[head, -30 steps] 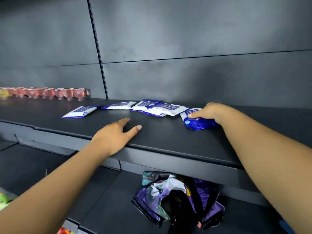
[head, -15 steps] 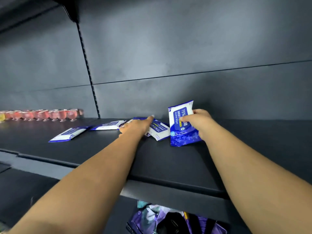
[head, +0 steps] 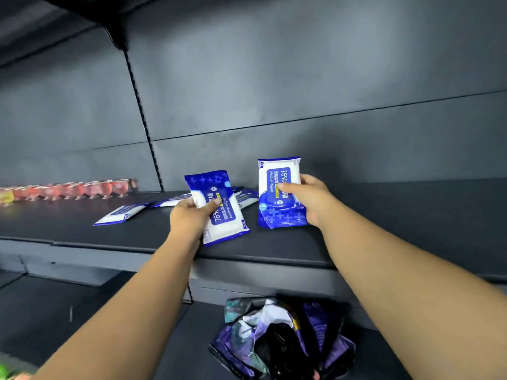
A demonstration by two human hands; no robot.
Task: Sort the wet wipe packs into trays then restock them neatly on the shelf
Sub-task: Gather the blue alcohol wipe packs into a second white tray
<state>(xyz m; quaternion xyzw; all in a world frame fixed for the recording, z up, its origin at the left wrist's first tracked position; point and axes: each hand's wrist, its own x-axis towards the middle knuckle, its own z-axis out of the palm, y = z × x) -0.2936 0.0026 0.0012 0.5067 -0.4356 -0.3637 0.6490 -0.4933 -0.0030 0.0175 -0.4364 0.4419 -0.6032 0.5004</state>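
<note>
both forearms reach forward over the dark grey metal shelf [head: 384,237]. the left hand [head: 189,218] grasps a blue-and-white plastic wet wipe pack [head: 219,207], tilted, thumb across its face, above the shelf's front edge. the right hand [head: 307,198] grasps a second blue-and-white wet wipe pack [head: 278,193] upright, its lower edge at the shelf. flat wet wipe packs [head: 120,213] lie behind, left.

pink cups [head: 68,189] blurred, bag [head: 282,338] cut off
</note>
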